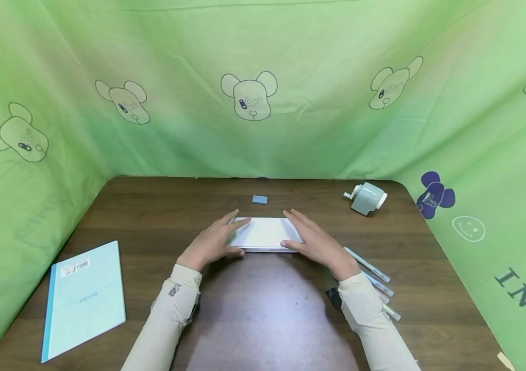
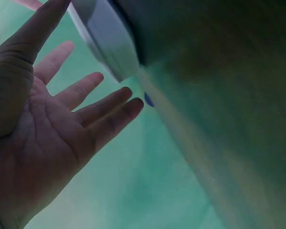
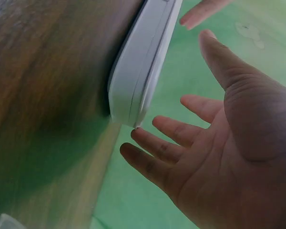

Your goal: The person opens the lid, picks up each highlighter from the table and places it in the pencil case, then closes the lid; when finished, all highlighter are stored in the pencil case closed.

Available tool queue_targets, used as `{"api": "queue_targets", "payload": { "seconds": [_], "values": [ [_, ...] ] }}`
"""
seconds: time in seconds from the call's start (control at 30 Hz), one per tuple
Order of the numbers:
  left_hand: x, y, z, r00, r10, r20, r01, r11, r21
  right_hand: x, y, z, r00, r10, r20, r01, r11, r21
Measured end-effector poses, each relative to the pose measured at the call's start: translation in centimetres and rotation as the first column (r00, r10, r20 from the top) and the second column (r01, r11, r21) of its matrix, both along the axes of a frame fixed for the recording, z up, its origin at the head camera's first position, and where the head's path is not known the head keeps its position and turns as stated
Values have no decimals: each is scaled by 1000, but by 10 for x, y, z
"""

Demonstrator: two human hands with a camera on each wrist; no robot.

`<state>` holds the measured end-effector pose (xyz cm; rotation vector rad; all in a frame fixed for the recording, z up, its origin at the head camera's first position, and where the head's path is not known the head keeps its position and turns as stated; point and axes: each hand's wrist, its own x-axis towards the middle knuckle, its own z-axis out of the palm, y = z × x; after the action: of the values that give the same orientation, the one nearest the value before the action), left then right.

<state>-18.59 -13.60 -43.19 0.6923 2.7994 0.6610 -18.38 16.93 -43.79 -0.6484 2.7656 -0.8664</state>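
Note:
A flat white case [image 1: 266, 233] with rounded corners lies on the brown table, between the two hands. My left hand [image 1: 211, 243] is at its left end, fingers spread and fairly straight, the index fingertip overlapping the top in the head view. At the right end, my right hand [image 1: 317, 245] mirrors it, with its thumb over the near right corner. Both wrist views show an open palm facing the case, fingertips close to its end and nothing gripped. The case's side wall [image 3: 136, 71] has a thin seam running along it.
Behind the case sits a small blue block [image 1: 260, 199]. A grey-green crank pencil sharpener [image 1: 367, 200] stands at the back right. Several pens [image 1: 368, 265] lie beside and partly under the right forearm. A light blue notebook [image 1: 87, 299] lies at left. Green printed cloth [image 1: 318, 139] surrounds the table.

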Motion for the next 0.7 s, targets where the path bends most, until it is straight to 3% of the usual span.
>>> {"api": "queue_targets", "payload": {
  "seconds": [0.17, 0.2, 0.23, 0.27, 0.3, 0.4, 0.43, 0.47, 0.5, 0.7],
  "values": [
    [-3, -3, -5, 999, -3, 47, 3, 1000, 12, -2, 2, -5, 1000, 9, -1, -9, 1000, -9],
    [-9, -7, -17, 999, -15, 44, 14, 1000, 18, -2, 3, -7, 1000, 13, -3, -13, 1000, -14],
    [-10, -7, -18, 998, -13, 58, 11, 1000, 20, -3, 4, -8, 1000, 20, -2, -20, 1000, -18],
    [-10, -8, -19, 997, -11, 70, 9, 1000, 24, -9, 9, -19, 999, 42, -12, -43, 999, -31],
    [-11, -8, -19, 997, -10, 77, 9, 1000, 24, -10, 10, -20, 999, 46, -5, -46, 998, -31],
    [-12, -10, -20, 997, -16, 81, 13, 999, 33, -12, 11, -23, 998, 60, 11, -59, 998, -24],
    [-7, -6, -9, 996, -5, 91, 2, 999, 32, -13, 10, -23, 998, 65, 10, -64, 998, -16],
    [-7, -6, -9, 996, -8, 85, 5, 999, 33, -14, 10, -24, 998, 66, 11, -66, 998, -8],
    [-6, -7, -9, 997, -12, 79, 9, 999, 33, -9, 5, -14, 998, 53, 20, -53, 999, 10],
    [-6, -7, -11, 997, -6, 71, 3, 999, 42, -11, 4, -15, 999, 53, 9, -53, 998, 28]
  ]
}}
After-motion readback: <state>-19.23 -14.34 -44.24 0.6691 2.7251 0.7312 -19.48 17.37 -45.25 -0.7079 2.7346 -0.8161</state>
